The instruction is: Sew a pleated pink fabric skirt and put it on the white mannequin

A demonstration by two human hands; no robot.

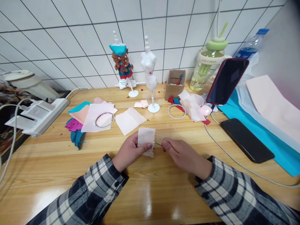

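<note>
- The left hand (127,153) is pinching a pale cloth piece (145,136); the thumb is pressing on the near face, and the other fingers are curling behind it.
- The right hand (180,153) is curling nearly into a fist, with thumb and index finger gripping a thin dark rod (158,144); the rod's exact type cannot be told.
- The thin dark rod is pointing left at the zigzag edge of the pale cloth piece; whether its tip is touching cannot be told.
- The pale cloth piece is facing the wearer above the wooden table (145,193), to the left of the right hand.
- A pale square (130,120) is lying flat just beyond the left hand.
- A bare white dress form (150,70) is standing farther back, with a dressed form (122,64) standing to its left.
- A silver ring (177,118) is lying beyond the right hand, near a cardboard box (172,92).
- A black phone (247,140) is lying to the right of the right hand.
</note>
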